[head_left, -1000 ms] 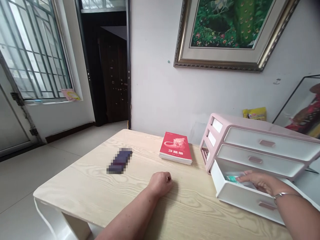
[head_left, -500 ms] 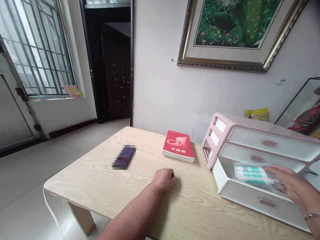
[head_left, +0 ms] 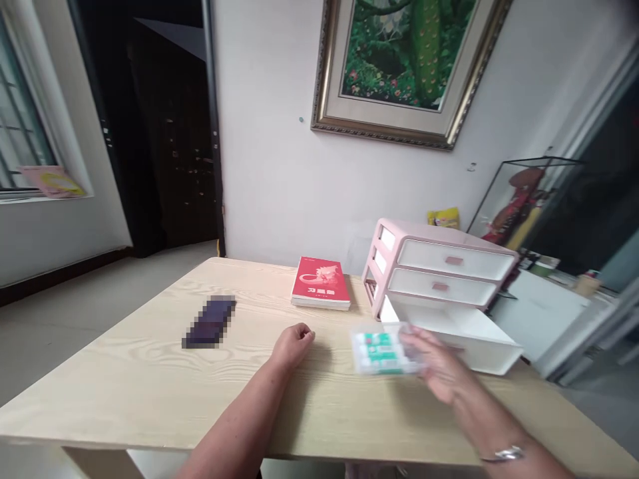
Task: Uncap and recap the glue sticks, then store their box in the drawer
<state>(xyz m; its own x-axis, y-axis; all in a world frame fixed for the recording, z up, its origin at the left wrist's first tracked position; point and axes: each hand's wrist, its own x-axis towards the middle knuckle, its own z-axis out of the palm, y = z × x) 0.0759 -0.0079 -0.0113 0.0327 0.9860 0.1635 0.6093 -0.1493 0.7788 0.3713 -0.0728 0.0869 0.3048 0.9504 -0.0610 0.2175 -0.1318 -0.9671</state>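
My right hand point(head_left: 435, 362) grips a clear plastic box point(head_left: 383, 352) by its right end and holds it over the table in front of the drawer unit. The box has a green and white label and pale contents; motion blurs it, so what is inside cannot be made out. Behind it, the bottom drawer point(head_left: 486, 352) of the pink and white drawer unit point(head_left: 452, 241) is pulled out. On the table my left hand point(head_left: 293, 346) rests in a loose fist, with nothing visible in it. A red book point(head_left: 322, 279) lies just beyond that fist.
A dark, pixelated flat object point(head_left: 210, 322) lies on the left of the wooden table point(head_left: 234, 399). Behind the drawer unit are a yellow packet point(head_left: 443, 217) and a glass case point(head_left: 514, 199). A framed picture point(head_left: 389, 136) hangs on the wall.
My right hand has lifted the plastic box out of the open bottom drawer and moved it left over the table. The view has turned right. My left fist stays on the table.
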